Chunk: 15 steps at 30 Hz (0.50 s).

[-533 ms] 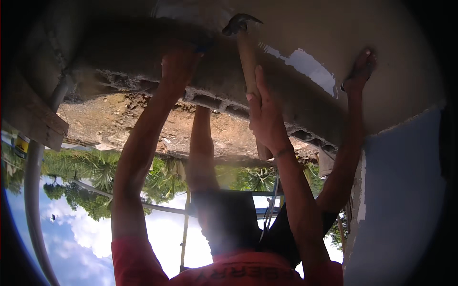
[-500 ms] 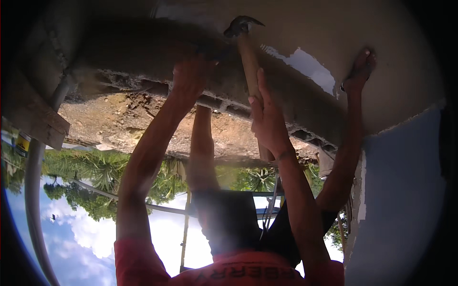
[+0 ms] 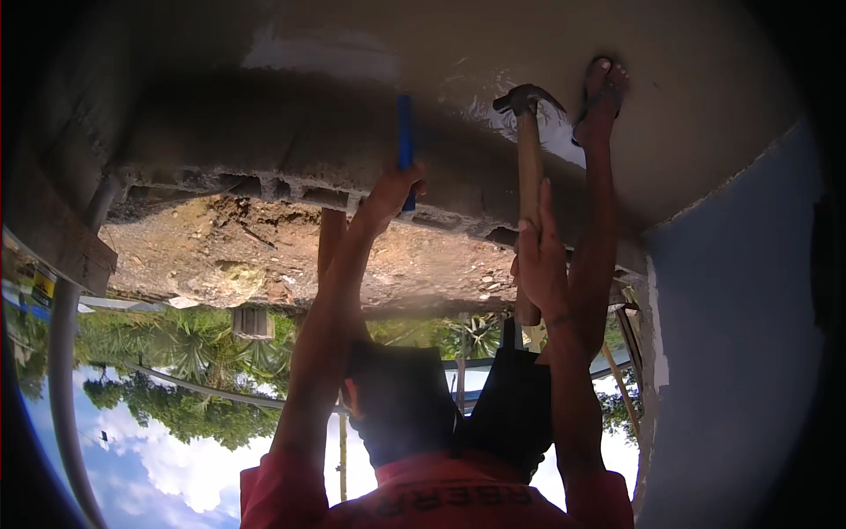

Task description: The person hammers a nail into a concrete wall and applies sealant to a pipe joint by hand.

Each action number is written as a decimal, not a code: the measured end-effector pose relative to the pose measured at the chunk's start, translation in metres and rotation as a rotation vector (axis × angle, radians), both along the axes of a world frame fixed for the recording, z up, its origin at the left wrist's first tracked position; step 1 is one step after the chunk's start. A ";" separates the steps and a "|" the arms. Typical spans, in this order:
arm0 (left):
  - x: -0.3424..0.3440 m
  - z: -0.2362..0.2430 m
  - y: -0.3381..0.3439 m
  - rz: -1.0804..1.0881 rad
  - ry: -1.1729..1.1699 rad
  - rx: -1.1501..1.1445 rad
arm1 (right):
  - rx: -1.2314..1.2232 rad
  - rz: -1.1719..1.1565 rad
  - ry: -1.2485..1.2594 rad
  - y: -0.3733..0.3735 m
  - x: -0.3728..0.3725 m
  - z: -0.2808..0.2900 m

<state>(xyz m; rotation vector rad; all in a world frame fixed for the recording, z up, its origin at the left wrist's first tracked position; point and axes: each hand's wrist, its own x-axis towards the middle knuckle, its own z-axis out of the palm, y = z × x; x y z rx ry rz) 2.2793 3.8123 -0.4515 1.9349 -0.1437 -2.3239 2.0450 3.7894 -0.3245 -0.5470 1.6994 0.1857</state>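
Wet brown floor [image 3: 696,97] borders a row of hollow blocks [image 3: 304,192], above which the left hand [image 3: 394,194] grips a blue bar [image 3: 405,132] and the right clasps a claw hammer [image 3: 529,154] by its handle. The 2 tools stand apart, apparently being positioned; striking would call for alignment.

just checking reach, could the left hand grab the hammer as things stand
Probably not as it is: the left hand is closed around a blue bar, and the right hand holds the hammer. Still, nothing visible stands between the left hand and the hammer, so the way itself looks free.
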 end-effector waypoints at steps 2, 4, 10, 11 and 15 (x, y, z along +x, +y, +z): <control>-0.036 0.000 0.019 0.182 -0.099 0.022 | -0.071 0.011 0.006 -0.003 -0.011 -0.001; -0.070 -0.012 0.044 0.073 -0.032 0.078 | 0.139 0.000 0.034 -0.018 -0.018 0.006; -0.170 -0.039 0.091 0.137 -0.221 0.095 | 0.103 0.158 0.000 -0.011 -0.041 -0.006; -0.182 -0.045 0.093 0.042 -0.219 0.127 | 0.097 0.188 -0.001 -0.010 -0.048 -0.008; -0.190 -0.078 0.119 -0.002 -0.299 0.125 | -0.003 0.277 -0.090 -0.020 -0.040 -0.024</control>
